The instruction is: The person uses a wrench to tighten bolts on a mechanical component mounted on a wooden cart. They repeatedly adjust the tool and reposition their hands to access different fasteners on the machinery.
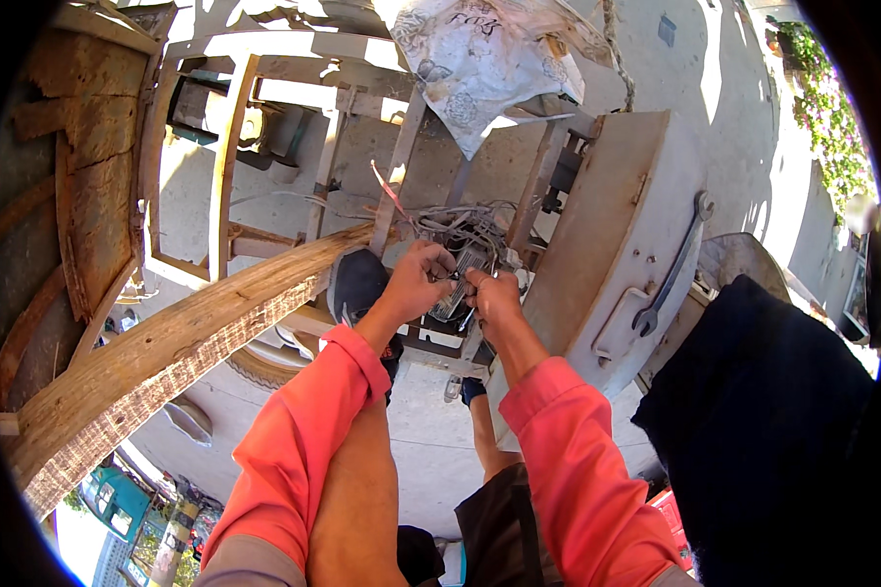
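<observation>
My left hand point(423, 278) and my right hand point(495, 295) are close together in the middle of the view. Both have their fingers pinched; what lies between the fingertips is too small to make out. Right beneath them is a grey finned metal part point(450, 305), partly covered by my hands. A tangle of grey wires point(465, 227) lies just beyond it, between the bars of a metal frame point(404, 147). A reddish strip point(390, 188) sticks up from the tangle's left side.
A rough wooden beam point(196, 328) slants across the left, beside a dark shoe point(355, 284). To the right stands a grey metal box point(597, 245) with an open-ended wrench point(673, 264) on it. A white sack point(489, 64) hangs at the far side; dark cloth point(764, 421) is at right.
</observation>
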